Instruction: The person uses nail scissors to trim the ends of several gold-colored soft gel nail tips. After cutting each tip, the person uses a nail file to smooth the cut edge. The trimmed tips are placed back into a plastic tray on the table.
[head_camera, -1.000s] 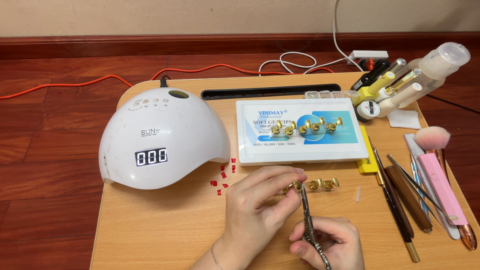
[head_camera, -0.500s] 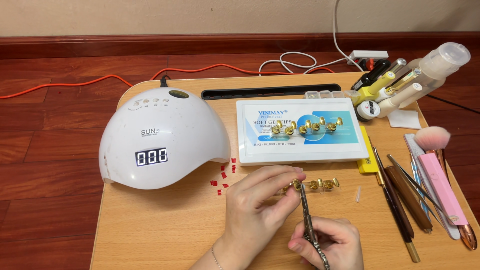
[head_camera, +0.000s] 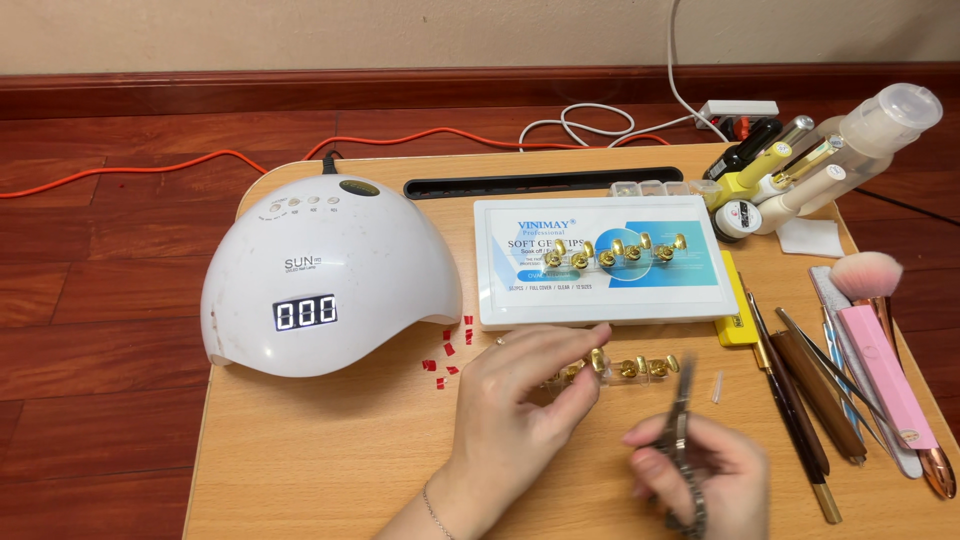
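I see my left hand (head_camera: 520, 400) near the front edge of the wooden table (head_camera: 330, 450), fingers curled loosely with the fingertips (head_camera: 590, 372) pinching one end of a row of small gold nail stands (head_camera: 632, 367), which lies on the tabletop just in front of the white flat box (head_camera: 600, 262). My right hand (head_camera: 700, 475) sits at the front edge, a little right of the left, closed around a pair of metal tweezers (head_camera: 682, 430) whose tips point up toward the gold row (whether they touch it, I cannot tell). A second row of gold stands (head_camera: 615, 250) rests on the lid of the box. The white domed nail lamp (head_camera: 325, 275) fills the left part of the table, and small red scraps (head_camera: 450, 350) lie scattered between it and my left hand. Along the right edge lie brushes and slim tools (head_camera: 810, 390), a pink fluffy brush (head_camera: 865, 275) and a pink file (head_camera: 885, 375). Bottles (head_camera: 790, 175) crowd the far right corner.
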